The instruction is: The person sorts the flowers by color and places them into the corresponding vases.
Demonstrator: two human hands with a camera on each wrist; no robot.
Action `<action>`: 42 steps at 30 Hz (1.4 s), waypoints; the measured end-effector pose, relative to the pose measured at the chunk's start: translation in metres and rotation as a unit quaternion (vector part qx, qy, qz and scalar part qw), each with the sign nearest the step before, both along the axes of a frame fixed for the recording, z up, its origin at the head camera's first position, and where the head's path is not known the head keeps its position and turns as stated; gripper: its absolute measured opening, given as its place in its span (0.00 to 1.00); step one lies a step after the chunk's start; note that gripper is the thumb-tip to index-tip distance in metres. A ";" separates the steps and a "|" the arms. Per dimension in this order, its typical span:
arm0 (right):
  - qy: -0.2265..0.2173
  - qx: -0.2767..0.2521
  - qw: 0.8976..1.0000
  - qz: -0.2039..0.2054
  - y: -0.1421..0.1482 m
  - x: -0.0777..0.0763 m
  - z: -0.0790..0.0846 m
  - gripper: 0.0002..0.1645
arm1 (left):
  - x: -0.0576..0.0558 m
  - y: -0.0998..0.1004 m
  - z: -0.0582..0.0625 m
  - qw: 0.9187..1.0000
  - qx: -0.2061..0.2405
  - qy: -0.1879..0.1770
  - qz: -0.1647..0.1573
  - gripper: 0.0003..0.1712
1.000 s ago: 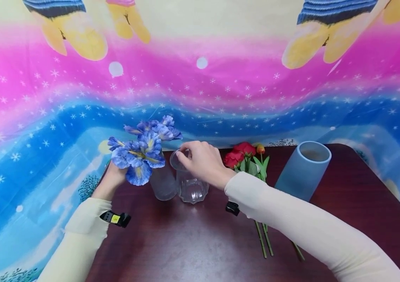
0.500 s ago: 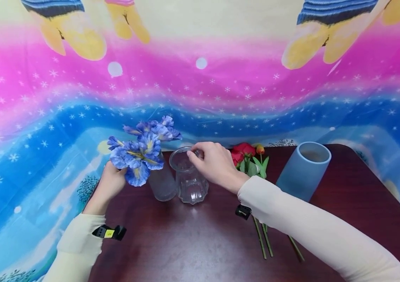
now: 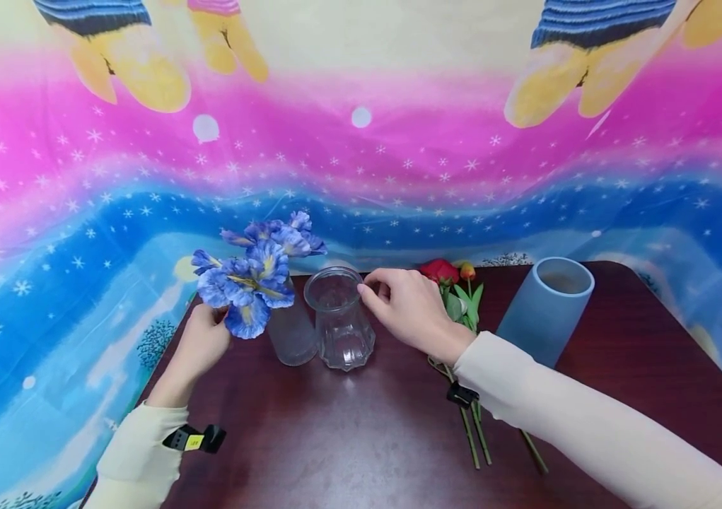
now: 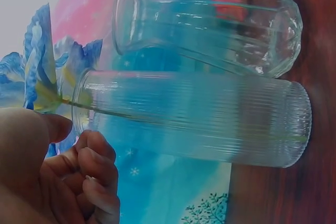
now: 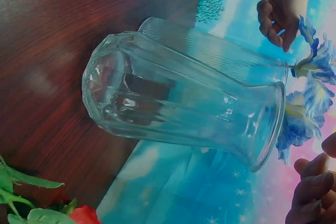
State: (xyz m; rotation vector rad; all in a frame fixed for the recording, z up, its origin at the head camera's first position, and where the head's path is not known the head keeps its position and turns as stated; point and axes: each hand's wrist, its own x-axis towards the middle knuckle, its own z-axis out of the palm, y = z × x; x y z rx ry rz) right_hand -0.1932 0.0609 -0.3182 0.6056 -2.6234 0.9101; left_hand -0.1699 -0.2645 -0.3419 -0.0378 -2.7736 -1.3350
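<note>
Blue-purple artificial irises (image 3: 247, 284) stand in a narrow ribbed glass vase (image 3: 293, 336); a stem shows through its wall in the left wrist view. My left hand (image 3: 200, 338) is beside the blooms near this vase's mouth, its fingers loosely curled and holding nothing. Touching or close beside the ribbed vase is a wider clear glass vase (image 3: 346, 332) with a flared rim and faceted base, upright and without flowers. My right hand (image 3: 413, 311) is just right of that rim. Its fingers are loosely bent with nothing between them, and in the right wrist view they appear apart from the glass.
Red flowers (image 3: 440, 271) and an orange-yellow tulip (image 3: 467, 271) lie on the dark wooden table (image 3: 310, 438), long stems pointing toward me, partly under my right arm. A tall frosted blue vase (image 3: 542, 322) stands at the right. A printed cloth (image 3: 361, 170) hangs behind the table.
My right hand has drawn back rightward from over the clear vase's mouth, uncovering its rim. The left hand has moved down and away from the irises, which stay in their vase.
</note>
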 end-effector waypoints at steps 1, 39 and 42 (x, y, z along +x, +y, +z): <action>-0.002 -0.003 1.000 0.000 0.002 0.001 0.000 0.12 | 0.000 0.000 -0.001 1.000 -0.002 -0.003 0.002 0.19; -0.026 -0.007 0.999 -0.028 0.045 0.019 -0.031 0.11 | 0.007 0.070 -0.031 0.994 0.048 -0.064 -0.070 0.27; -0.031 -0.001 0.999 -0.029 0.047 0.019 -0.034 0.12 | 0.004 0.074 -0.030 0.993 0.069 -0.048 -0.082 0.26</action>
